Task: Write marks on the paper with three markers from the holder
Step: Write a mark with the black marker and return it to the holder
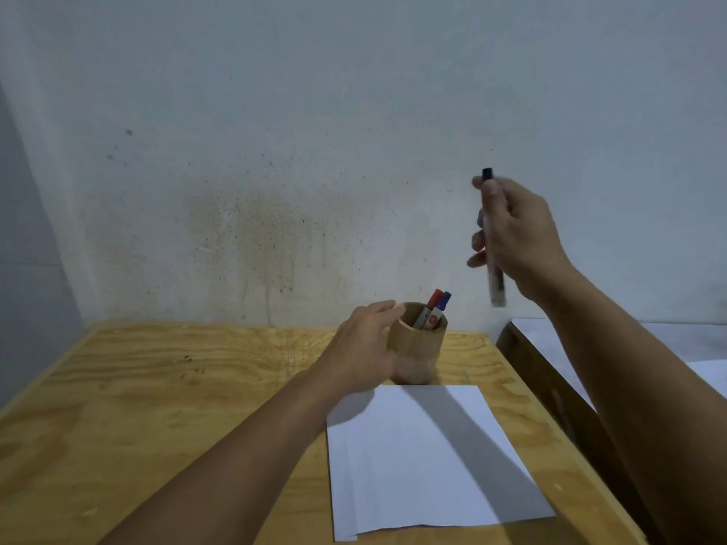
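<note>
Head view, read from left to right. Bare plywood table point(157, 387) takes up the left side, with nothing on it there. My left hand point(364, 348) rests against the left wall of the wooden holder point(417, 344), fingers loosely curled on the rim and side — steadying it, not clamped. Holder stands at the table's far edge, just beyond the top border of the paper point(425, 458). Two markers are in it: a red-capped marker point(430, 310) and a blue-capped marker point(442, 302), leaning right, caps up.

Paper lies flat and unmarked, lower-right of centre, with arm shadows across it.

My right hand point(515, 234) is raised well above the table, closed around a dark-capped marker point(493, 245) held nearly upright, cap at the top. Motion blur obscures the lower end.

Assessment: first marker is out; no mark made. To do this step well I judge the cap must come off first — left hand is free to leave the holder and pull it — then the tip goes down on the open middle of the sheet.

Obstructions: the holder sits at the paper's top edge, so strokes should stay below it. A darker wooden frame point(550, 387) borders the table on the right; the stained wall point(275, 151) stands behind.
</note>
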Motion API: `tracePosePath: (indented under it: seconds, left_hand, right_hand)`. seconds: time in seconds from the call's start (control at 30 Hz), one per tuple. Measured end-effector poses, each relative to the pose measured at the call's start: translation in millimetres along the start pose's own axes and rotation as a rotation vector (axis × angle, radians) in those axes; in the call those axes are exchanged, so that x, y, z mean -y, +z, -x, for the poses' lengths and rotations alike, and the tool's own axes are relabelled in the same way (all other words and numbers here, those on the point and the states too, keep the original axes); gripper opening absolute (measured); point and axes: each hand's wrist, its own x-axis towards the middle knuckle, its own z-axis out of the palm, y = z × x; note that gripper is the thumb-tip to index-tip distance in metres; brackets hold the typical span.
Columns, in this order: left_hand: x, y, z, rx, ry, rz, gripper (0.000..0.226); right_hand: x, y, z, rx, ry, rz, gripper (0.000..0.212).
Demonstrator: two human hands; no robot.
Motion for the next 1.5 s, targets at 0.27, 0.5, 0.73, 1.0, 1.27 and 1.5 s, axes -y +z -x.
tracePosePath:
  seconds: [0.27,0.5,0.73,1.0,1.27,1.5]
  left_hand:
    - [-32,-54,14,-0.192,-0.158,0.969,0.034]
    - [-13,-52,37,-0.186,-0.163,0.972,0.02]
    - [14,-62,50,-0.363,-0.406,0.942,0.007]
    - [73,-49,68,-0.352,-0.481,0.052,0.012]
    - [76,-43,70,-0.277,-0.355,-0.138,0.031]
    - [83,-18,92,-0.417,-0.071,-0.312,0.032]
  right_hand:
    - [-9,1,44,0.567,0.121,0.114,0.039]
    - [-16,33,71,0.628,0.206,-0.179,0.018]
    - [-17,58,90,0.462,-0.045,0.208,0.021]
    - [-36,60,97,0.596,0.388,-0.521,0.03]
    - [-66,84,105,0.46,0.494,-0.815,0.028]
    - [-94,136,116,0.323,0.477,-0.483,0.029]
